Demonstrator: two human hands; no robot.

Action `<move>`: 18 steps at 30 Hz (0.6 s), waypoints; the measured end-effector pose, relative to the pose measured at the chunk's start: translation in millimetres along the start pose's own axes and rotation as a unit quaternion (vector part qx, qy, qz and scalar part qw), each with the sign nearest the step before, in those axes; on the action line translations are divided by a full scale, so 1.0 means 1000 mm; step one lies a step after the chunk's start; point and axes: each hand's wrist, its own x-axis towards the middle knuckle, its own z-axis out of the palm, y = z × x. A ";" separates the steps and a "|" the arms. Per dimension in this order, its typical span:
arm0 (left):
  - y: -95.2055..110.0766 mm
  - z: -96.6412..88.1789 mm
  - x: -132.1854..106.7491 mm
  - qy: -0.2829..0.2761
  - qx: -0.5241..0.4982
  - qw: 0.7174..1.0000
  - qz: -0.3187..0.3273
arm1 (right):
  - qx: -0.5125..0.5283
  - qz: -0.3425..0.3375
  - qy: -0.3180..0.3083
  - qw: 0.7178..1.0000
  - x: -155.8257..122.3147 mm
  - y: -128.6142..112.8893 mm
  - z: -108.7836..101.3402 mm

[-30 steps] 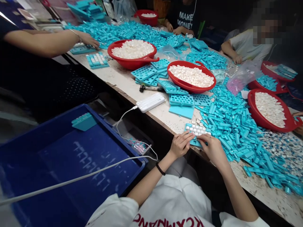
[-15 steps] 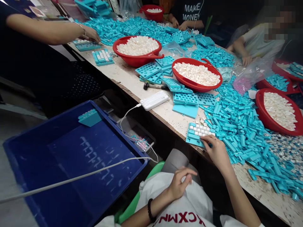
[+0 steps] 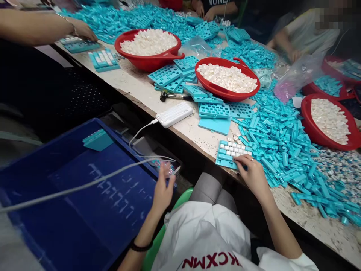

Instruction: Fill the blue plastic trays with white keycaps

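My right hand (image 3: 252,174) rests at the table's near edge, fingers curled onto a teal tray (image 3: 229,154) partly filled with small white caps. My left hand (image 3: 164,188) is down off the table with fingers spread, reaching over the corner of a blue crate (image 3: 84,203) toward a lit phone (image 3: 169,170) below the table. A white cable (image 3: 84,184) crosses the crate. One filled teal tray (image 3: 97,140) lies inside the crate at its far side.
Red bowls of white caps (image 3: 227,79) (image 3: 149,45) (image 3: 328,120) stand among heaps of loose teal pieces (image 3: 284,146) and empty teal trays (image 3: 214,111). A white power bank (image 3: 175,114) and small hammer (image 3: 172,96) lie near the edge. Other people's arms (image 3: 45,28) work at the far sides.
My left hand left the teal tray, dropped to my lap, then swung left toward the phone below the table. My right hand has stayed on the tray.
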 end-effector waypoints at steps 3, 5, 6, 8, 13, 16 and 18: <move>-0.002 -0.038 0.020 0.069 0.053 0.996 0.000 | -0.003 0.005 -0.002 1.000 0.000 0.000 0.000; -0.002 -0.054 0.026 0.079 0.075 0.994 -0.010 | -0.001 0.004 0.000 1.000 0.000 0.000 0.000; -0.002 -0.058 0.027 0.078 0.077 0.994 -0.017 | 0.000 0.003 0.000 1.000 0.000 0.000 0.000; -0.002 -0.058 0.026 0.072 0.066 0.995 -0.025 | 0.002 0.002 0.001 1.000 0.000 0.000 0.000; 0.008 -0.035 0.017 0.105 0.006 0.994 -0.022 | 0.013 -0.006 0.012 1.000 0.000 0.001 0.002; 0.020 -0.018 0.004 0.219 -0.070 0.973 -0.027 | 0.010 -0.004 0.021 1.000 -0.001 0.003 0.005; 0.029 -0.006 -0.008 0.268 -0.153 0.951 0.010 | 0.002 -0.013 0.026 1.000 -0.002 0.002 0.007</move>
